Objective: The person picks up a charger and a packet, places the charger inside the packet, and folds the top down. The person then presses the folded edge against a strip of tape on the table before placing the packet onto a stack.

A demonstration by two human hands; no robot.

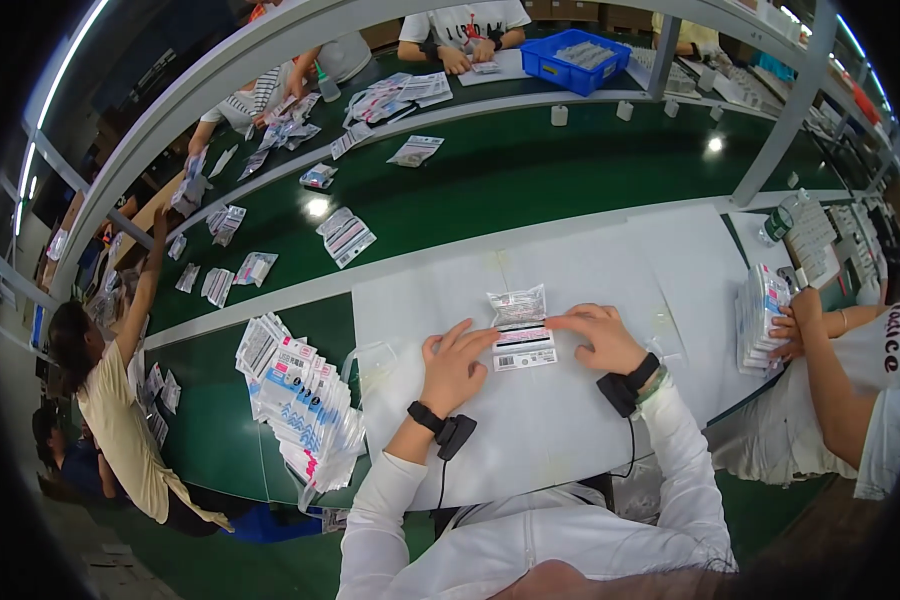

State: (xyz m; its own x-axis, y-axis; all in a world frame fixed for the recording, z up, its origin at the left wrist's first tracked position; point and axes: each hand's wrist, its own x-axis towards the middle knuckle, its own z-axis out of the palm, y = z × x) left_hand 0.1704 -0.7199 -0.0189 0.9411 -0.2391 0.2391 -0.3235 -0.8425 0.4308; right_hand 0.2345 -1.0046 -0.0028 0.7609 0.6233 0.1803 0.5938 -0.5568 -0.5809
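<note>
A small package (525, 345) lies on the white sheet in front of me, with a printed white card part and a clear, crinkled plastic part at its far end. My left hand (455, 368) touches the package's left edge with an outstretched index finger, its thumb apart. From the other side, my right hand (606, 340) rests its index fingertip on the package's right edge, thumb also apart. Neither hand is wrapped around the package. A fanned pile of similar flat packages (305, 400), white, blue and pink, lies to the left of my left hand.
Behind the white sheet (420, 300) runs a green conveyor belt (490, 200) with scattered packages. A blue bin (575, 60) stands beyond it. At right, a person's hands (792, 325) hold a stack of packages (760, 320). Another person (120, 400) reaches over the belt at left. Metal posts frame the bench.
</note>
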